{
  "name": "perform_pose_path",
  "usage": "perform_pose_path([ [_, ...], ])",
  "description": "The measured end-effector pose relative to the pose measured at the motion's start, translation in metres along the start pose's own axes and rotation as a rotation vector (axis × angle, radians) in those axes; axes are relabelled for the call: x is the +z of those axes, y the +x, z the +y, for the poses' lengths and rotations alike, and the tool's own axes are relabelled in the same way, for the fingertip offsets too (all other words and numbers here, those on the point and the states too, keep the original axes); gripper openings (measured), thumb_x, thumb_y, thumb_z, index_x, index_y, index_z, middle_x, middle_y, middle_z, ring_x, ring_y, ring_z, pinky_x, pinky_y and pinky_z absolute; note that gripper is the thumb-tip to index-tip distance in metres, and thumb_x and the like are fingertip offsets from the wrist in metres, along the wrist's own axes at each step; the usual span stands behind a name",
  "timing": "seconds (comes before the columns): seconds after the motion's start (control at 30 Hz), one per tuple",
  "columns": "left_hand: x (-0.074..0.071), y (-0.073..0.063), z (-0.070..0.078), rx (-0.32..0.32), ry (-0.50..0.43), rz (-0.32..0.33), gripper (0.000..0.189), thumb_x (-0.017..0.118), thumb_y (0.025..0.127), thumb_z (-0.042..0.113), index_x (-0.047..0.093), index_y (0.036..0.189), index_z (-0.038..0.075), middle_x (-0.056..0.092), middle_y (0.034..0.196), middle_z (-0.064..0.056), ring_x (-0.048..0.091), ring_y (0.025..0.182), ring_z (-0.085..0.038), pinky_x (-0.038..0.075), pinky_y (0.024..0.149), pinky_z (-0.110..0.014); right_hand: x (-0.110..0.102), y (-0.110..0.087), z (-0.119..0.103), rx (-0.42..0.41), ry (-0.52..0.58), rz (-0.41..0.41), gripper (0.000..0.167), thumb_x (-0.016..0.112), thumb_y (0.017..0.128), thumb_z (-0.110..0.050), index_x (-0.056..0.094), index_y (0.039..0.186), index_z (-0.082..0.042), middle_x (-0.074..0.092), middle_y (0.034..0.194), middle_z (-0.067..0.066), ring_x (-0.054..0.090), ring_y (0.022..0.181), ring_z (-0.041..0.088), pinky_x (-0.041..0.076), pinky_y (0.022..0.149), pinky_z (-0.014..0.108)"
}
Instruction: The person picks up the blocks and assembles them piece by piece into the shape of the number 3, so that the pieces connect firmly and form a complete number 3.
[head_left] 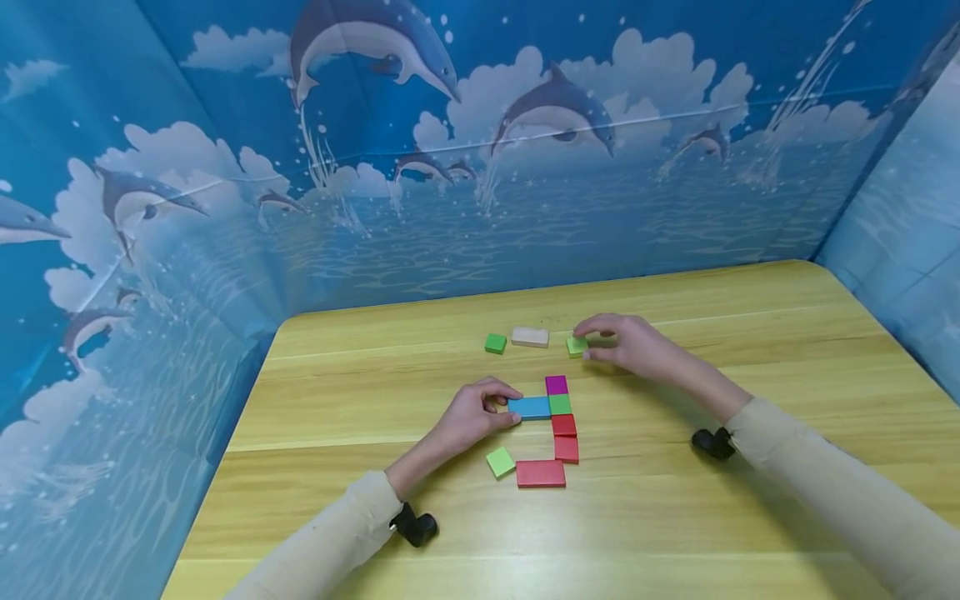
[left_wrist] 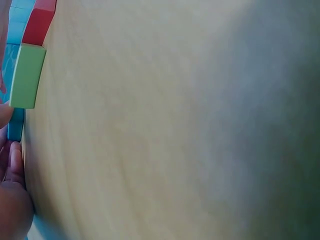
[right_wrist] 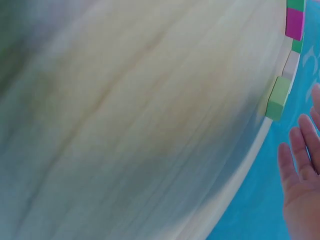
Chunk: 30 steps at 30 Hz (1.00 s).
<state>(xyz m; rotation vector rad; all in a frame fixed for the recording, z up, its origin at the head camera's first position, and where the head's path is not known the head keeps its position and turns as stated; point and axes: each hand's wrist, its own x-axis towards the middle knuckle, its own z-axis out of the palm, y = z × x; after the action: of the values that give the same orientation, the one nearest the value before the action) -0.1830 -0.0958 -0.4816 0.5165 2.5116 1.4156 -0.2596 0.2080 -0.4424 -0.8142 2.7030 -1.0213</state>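
Observation:
My left hand (head_left: 474, 411) pinches the left end of a flat blue block (head_left: 530, 407) between thumb and fingers. That block's right end meets a column of small blocks: magenta (head_left: 557, 385) on top, then green (head_left: 559, 404), then two red ones (head_left: 564, 425). Around a light green block (head_left: 576, 347) at the back, the thumb and index finger of my right hand (head_left: 633, 343) are spread, fingertips right at its edges. In the right wrist view the other fingers extend, apart from that light green block (right_wrist: 277, 98).
Below the column lies a longer red block (head_left: 541, 474), with a light green block (head_left: 500, 462) to its left. Farther back sit a green block (head_left: 495, 343) and a pale block (head_left: 530, 337). A dolphin-printed curtain (head_left: 450, 233) stands behind the wooden table (head_left: 337, 375).

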Motion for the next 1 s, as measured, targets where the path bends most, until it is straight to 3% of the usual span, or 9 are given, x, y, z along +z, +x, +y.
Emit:
perform_pose_path([
  [0.6, 0.002, -0.002, 0.001, 0.014, -0.004, 0.003, 0.023, 0.077, 0.085, 0.013, 0.075, 0.108, 0.013, 0.063, 0.099, 0.004, 0.053, 0.081, -0.014, 0.046, 0.070, -0.025, 0.005, 0.009, 0.008, 0.102, 0.002, -0.064, 0.036, 0.071, 0.092, -0.014, 0.065, 0.126, -0.008, 0.062, 0.127, 0.013, 0.055, 0.119, 0.034, 0.044, 0.097, 0.052],
  [1.0, 0.002, 0.000, -0.001, 0.019, 0.006, 0.017, 0.022, 0.077, 0.085, 0.013, 0.075, 0.107, 0.014, 0.063, 0.097, 0.004, 0.053, 0.079, -0.014, 0.046, 0.069, -0.025, 0.010, 0.009, 0.003, 0.081, -0.018, -0.032, 0.034, 0.071, 0.091, -0.010, 0.066, 0.124, -0.007, 0.066, 0.119, 0.011, 0.061, 0.109, 0.028, 0.049, 0.092, 0.048],
])
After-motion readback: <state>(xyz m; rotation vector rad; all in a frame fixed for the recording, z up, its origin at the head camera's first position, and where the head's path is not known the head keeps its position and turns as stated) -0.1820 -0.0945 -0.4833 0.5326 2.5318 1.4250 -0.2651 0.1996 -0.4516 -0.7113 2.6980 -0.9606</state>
